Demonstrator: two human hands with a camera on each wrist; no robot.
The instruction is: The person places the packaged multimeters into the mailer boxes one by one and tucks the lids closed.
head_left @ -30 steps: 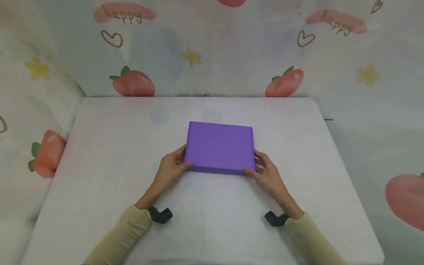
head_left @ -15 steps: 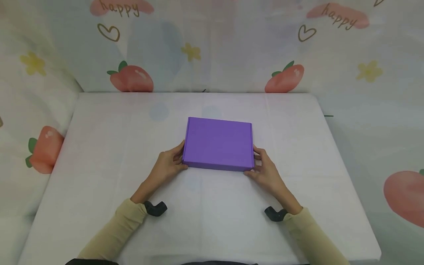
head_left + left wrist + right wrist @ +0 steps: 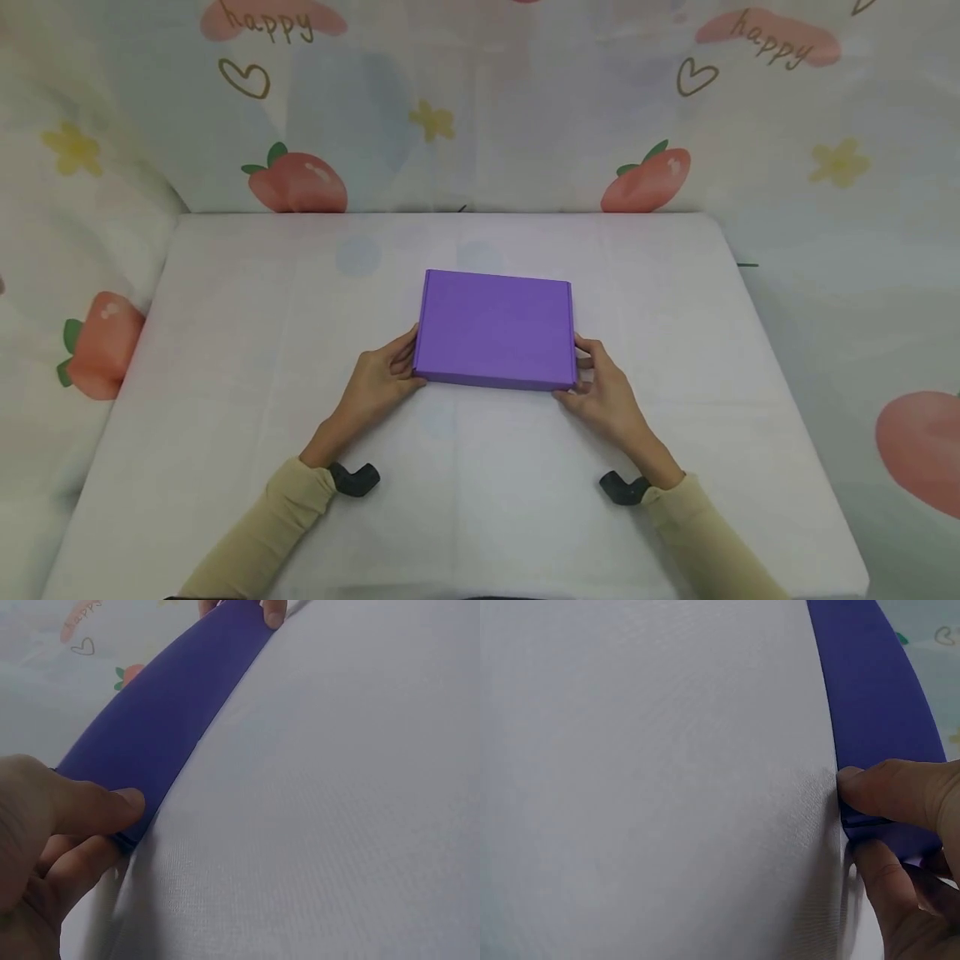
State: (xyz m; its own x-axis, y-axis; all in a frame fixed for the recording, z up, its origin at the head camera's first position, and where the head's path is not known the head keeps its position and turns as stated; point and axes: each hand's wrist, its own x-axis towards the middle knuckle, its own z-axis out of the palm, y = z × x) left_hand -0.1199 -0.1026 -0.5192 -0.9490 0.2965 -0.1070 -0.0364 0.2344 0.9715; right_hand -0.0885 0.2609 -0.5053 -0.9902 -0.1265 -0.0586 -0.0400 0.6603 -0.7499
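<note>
A flat purple box (image 3: 495,329) with its lid closed lies near the middle of the white table, turned slightly. My left hand (image 3: 372,379) grips its near left corner, the thumb on the front side and the other fingers along the left side. At the near right corner my right hand (image 3: 603,392) holds the box the same way. In the left wrist view the left thumb (image 3: 112,808) presses the box's front wall (image 3: 165,705). The right wrist view has the right thumb (image 3: 892,791) against that front wall (image 3: 877,682). The box's underside and contents are hidden.
A white cloth covers the table (image 3: 465,517), whose far edge meets a printed backdrop (image 3: 510,125) with strawberries and hearts. Each wrist carries a black curved mount (image 3: 356,480), beside a pale yellow sleeve (image 3: 262,533). More printed cloth hangs left and right.
Both thumbs have slid from the box's top front edge down onto its front side. The box has hardly moved on the table, while the head view has shifted slightly.
</note>
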